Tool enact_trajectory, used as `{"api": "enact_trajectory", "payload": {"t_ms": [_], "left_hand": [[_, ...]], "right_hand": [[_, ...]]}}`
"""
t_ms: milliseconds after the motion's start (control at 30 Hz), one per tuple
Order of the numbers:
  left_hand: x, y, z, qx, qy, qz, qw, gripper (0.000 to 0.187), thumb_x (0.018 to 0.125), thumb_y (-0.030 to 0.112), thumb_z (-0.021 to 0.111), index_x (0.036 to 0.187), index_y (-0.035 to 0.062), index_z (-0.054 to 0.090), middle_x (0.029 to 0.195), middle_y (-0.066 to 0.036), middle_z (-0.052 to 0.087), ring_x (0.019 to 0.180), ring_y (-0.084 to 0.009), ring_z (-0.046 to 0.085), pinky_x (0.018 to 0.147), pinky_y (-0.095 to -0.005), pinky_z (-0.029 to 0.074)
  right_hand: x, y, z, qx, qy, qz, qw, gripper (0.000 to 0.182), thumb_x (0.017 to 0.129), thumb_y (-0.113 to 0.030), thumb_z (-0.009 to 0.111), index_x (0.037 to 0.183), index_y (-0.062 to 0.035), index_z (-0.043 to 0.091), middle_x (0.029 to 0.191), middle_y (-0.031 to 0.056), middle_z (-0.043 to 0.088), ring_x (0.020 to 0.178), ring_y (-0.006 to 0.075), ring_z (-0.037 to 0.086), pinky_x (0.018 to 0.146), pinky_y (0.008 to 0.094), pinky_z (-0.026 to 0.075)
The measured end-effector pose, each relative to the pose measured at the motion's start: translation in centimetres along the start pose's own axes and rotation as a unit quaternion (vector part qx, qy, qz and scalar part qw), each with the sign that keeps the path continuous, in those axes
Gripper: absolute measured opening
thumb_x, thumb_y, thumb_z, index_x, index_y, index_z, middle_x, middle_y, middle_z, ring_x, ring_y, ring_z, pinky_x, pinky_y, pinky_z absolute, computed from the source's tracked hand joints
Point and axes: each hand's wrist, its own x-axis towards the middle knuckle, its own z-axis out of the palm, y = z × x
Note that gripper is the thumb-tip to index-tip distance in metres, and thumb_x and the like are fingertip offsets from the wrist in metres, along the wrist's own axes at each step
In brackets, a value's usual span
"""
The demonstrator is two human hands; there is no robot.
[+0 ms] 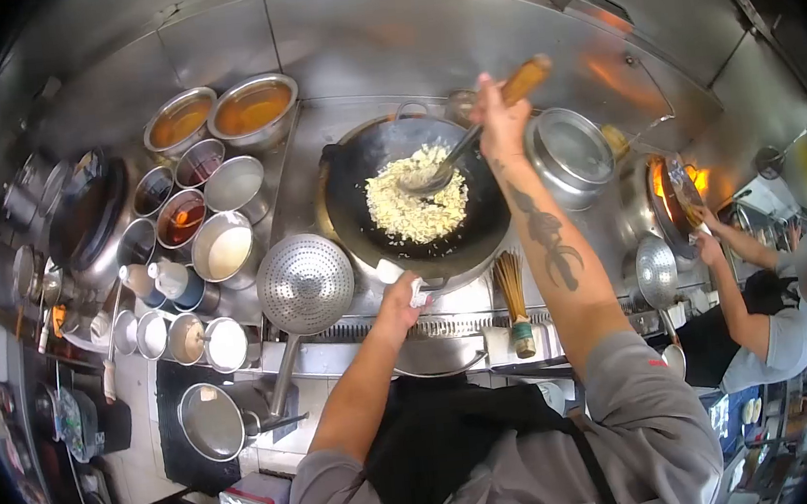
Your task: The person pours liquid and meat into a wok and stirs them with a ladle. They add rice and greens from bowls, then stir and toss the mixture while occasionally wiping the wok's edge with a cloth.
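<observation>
In the middle of the head view a black wok sits on the stove, with a pale, crumbly food spread over its bottom. My right hand is closed around the wooden handle of a ladle, above the wok's right side. The ladle's bowl rests in the food. At the near rim, my left hand is closed on a white cloth against the wok's edge. How its fingers grip the rim or handle beneath is partly hidden.
Left of the wok lies a perforated strainer. Beyond it stand several metal pots of liquids and seasonings. A bamboo brush lies near my right forearm, and a lidded pot stands behind. Another person works at a flaming burner on the right.
</observation>
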Motion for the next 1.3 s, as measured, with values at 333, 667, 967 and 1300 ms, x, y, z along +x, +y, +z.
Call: {"api": "enact_trajectory", "payload": {"t_ms": [333,667,967,1300], "left_hand": [[0.2,-0.1,0.1,0.015,0.012,-0.002,1.000,0.022,0.086,0.026,0.057,0.104,0.0127,0.058,0.092,-0.005,0.063,0.080,-0.0203,0.060,0.062,-0.0377,0.051],[-0.6,0.2,0.8,-0.005,0.019,-0.002,1.000,0.015,0.087,0.023,0.056,0.099,0.0157,0.057,0.087,-0.003,0.060,0.075,-0.0187,0.057,0.054,-0.0344,0.048],[0.8,-0.2,0.2,0.004,0.018,-0.009,1.000,0.017,0.085,0.022,0.057,0.098,0.0107,0.056,0.093,-0.005,0.059,0.085,-0.0211,0.057,0.067,-0.0376,0.050],[-15.4,-0.5,4.5,-0.064,0.011,-0.061,0.996,0.007,0.087,0.019,0.052,0.087,0.0122,0.054,0.079,-0.004,0.056,0.070,-0.0197,0.055,0.059,-0.0343,0.048]], "right_hand": [[1.5,1.1,2.5,-0.082,-0.056,0.006,0.995,0.023,0.086,-0.017,0.064,0.071,-0.0075,0.049,0.055,-0.0002,0.050,0.042,0.0092,0.046,0.039,0.0257,0.038],[-1.0,2.6,2.4,0.007,-0.094,0.024,0.995,0.023,0.088,-0.014,0.061,0.072,-0.0070,0.046,0.058,0.0010,0.046,0.043,0.0092,0.042,0.039,0.0257,0.034],[-3.8,-4.2,1.9,-0.051,-0.159,0.096,0.981,0.025,0.084,-0.013,0.066,0.068,-0.0074,0.047,0.054,0.0018,0.045,0.040,0.0098,0.041,0.037,0.0258,0.033],[0.0,-7.5,-2.0,-0.033,-0.040,0.096,0.994,0.019,0.084,-0.014,0.064,0.072,-0.0059,0.052,0.056,0.0033,0.050,0.041,0.0129,0.046,0.038,0.0276,0.037]]}}
